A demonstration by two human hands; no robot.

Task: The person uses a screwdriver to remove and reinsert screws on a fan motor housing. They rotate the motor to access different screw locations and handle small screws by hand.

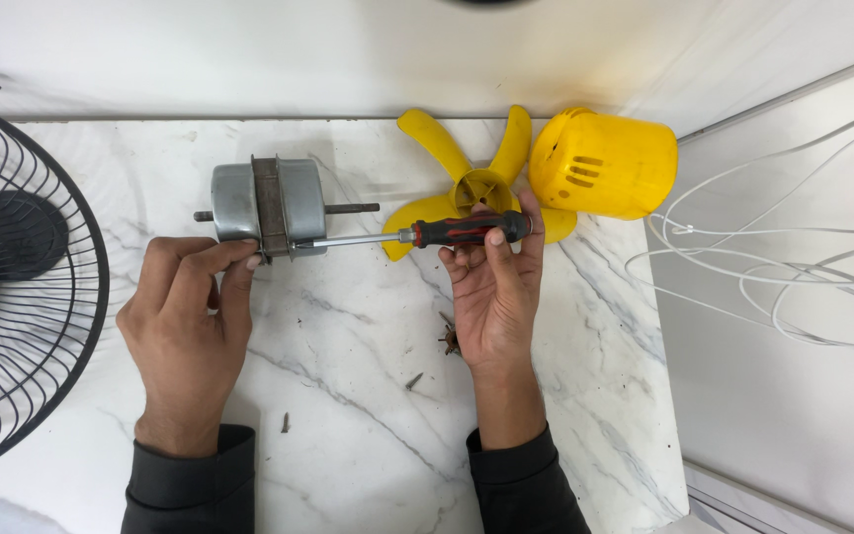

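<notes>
Far left, hanging over the bench's left edge: black wire fan guard [12, 267], thin curved ribs running out from a solid round hub, open cage look.

Next along, left hand [190, 311] resting on the marble bench [348, 396], fingers curled and pinched against the lower left side of the fan motor [269, 206], thumb and fingertips [244, 259] pressing on its casing. Dark sleeve at the wrist.

Motor itself near the back edge, left of centre: squat drum of dull grey metal, smooth rounded end caps, darker rusty-looking band of stacked steel round the middle, thin dark shaft poking out of each end. Lying on its side, shaft parallel to the back edge.

Screwdriver [417, 235] lying level, shiny steel shank with the tip up against the motor's lower right side at the band, grippy black-and-red handle. Right hand [494, 287] wrapped loosely round that handle, fingers closed over it, palm facing up-ish, thumb along the top.

Behind the right hand, toward the back edge: yellow fan blade [467, 183], glossy plastic, broad curved paddles off a round hub, partly hidden by the fingers. Touching or just beside it at the back right corner, yellow motor cover [605, 163], barrel-shaped plastic shell with slotted vents, lying on its side.

A few small dark bits of debris [415, 380] on the white grey-veined marble between the wrists.

Off the right edge: loose loops of thin white cable [793, 267] on a pale surface.
</notes>
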